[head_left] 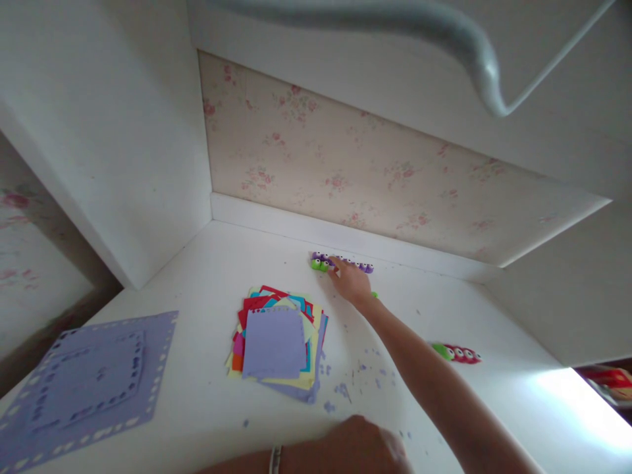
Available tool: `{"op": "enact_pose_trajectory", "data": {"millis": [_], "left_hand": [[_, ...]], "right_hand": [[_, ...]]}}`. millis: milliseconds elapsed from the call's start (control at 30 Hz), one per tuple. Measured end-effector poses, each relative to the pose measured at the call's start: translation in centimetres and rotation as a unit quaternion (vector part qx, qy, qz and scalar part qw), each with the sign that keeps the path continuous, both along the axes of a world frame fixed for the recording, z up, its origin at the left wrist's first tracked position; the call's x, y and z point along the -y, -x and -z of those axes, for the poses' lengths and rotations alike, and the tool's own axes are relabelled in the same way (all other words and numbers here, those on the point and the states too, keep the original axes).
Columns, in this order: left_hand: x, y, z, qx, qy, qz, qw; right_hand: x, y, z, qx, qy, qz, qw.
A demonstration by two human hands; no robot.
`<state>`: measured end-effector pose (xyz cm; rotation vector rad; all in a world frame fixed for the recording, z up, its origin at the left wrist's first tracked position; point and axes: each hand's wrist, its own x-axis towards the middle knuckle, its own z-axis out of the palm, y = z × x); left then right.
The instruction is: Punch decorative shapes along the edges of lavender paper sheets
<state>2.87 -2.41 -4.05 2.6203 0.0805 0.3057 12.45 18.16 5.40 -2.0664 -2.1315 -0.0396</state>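
Left hand (368,444) nearest, low at the bottom edge, bracelet (275,459) on the wrist; back of hand up, fingers tucked out of sight, can't tell if they hold anything. Off to the left, large purple sheet (155,359) on the white counter (207,263), edge punched with pale marks, smaller purple sheet (89,375) on top with dark marks round its border. Small purple scraps (340,390) scattered between the left hand and a messy paper stack (275,342): purple square uppermost; yellow, red, blue, orange and magenta edges fanned out beneath. Right side, just past the right forearm, red-and-green row (464,354), rounded pieces with white eyes, green at the left end. Dark recess (600,370) at right edge holds blurry red and yellow stuff. Farther in, right hand (349,280) reaches to the back, fingers bent at the green eyed pieces (320,264); whether they pinch one, can't tell. These are round, bright, lying in front of the left end of a purple eyed row (365,268), which runs near the back wall, partly hidden by the hand. One more green bit (374,295) shows by the wrist. Floral wallpaper (336,151) behind.
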Motion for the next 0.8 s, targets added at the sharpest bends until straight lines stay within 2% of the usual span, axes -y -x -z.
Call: {"op": "enact_pose_trajectory", "data": {"millis": [167,267,333,533,800], "left_hand": [[0.2,0.3,-0.2,0.04,0.013,-0.011,0.999],[0.2,0.4,-1.0,0.015,0.033,-0.01,0.999],[0.2,0.4,-1.4,0.007,0.043,-0.019,0.999],[0.2,0.7,-2.1,0.026,0.056,-0.026,0.998],[-0.4,1.1,-2.8,0.031,0.054,0.009,0.998]], "right_hand": [[1.5,-6.3,-1.8,0.002,0.029,0.028,0.999],[2.5,-10.0,-2.4,-0.003,0.097,-0.002,0.995],[3.1,-11.5,-2.4,-0.01,0.135,-0.021,0.991],[4.0,-11.7,-1.4,-0.035,0.157,-0.047,0.986],[3.2,-9.9,-0.8,-0.053,0.1,-0.039,0.993]]}}
